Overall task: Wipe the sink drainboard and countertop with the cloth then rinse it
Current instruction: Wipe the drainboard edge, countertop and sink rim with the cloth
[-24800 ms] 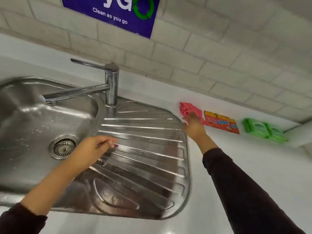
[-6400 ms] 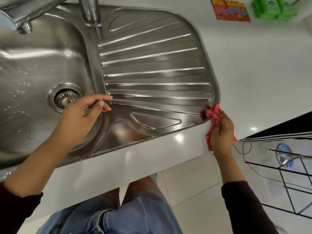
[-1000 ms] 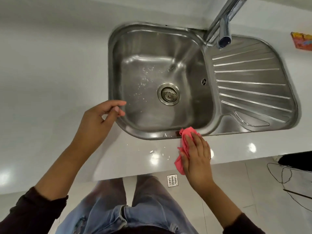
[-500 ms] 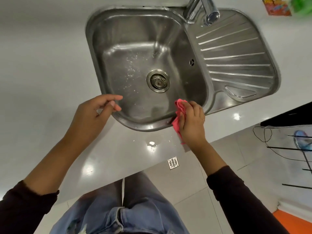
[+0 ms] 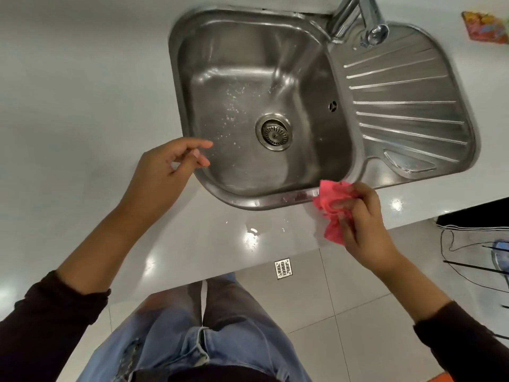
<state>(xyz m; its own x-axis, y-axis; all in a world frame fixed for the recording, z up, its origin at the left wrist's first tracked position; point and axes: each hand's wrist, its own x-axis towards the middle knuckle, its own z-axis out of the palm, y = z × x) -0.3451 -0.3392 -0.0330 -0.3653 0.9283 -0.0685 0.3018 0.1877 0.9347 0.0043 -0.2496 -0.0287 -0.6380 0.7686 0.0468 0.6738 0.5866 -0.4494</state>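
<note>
a person stands at a pale grey countertop (image 5: pixel 68 106), seen from above, with blue jeans (image 5: pixel 198 343) and dark sleeves at the lower edge of the view. farthest left, the left hand (image 5: pixel 162 172) hovers over the counter beside the sink's near left corner, empty, its fingers loosely curled with the thumb and forefinger apart and pointing toward the basin.

next comes the stainless steel sink (image 5: pixel 292 198). its basin holds no objects, only scattered water droplets around the round drain strainer (image 5: pixel 274 131) in the middle of its floor. a small patch of water shines on the counter just in front of the sink's near rim.

right of that, the right hand (image 5: pixel 363 224) grips a crumpled pink cloth (image 5: pixel 332 205), fingers clenched around the lower part of it. the cloth sits at the sink's near rim, its upper end touching the steel edge where basin meets drainboard. bunched as it is, its long axis runs roughly from that rim back toward the person, over the counter's front strip.

beyond the hand, the ribbed drainboard (image 5: pixel 407 106) fans out to the right, bare of objects. the chrome faucet (image 5: pixel 369 20) rises at the back, its spout hanging over the drainboard's far end. at the far right edge lies a colourful packet (image 5: pixel 484 28); its printing is too blurred to read.
</note>
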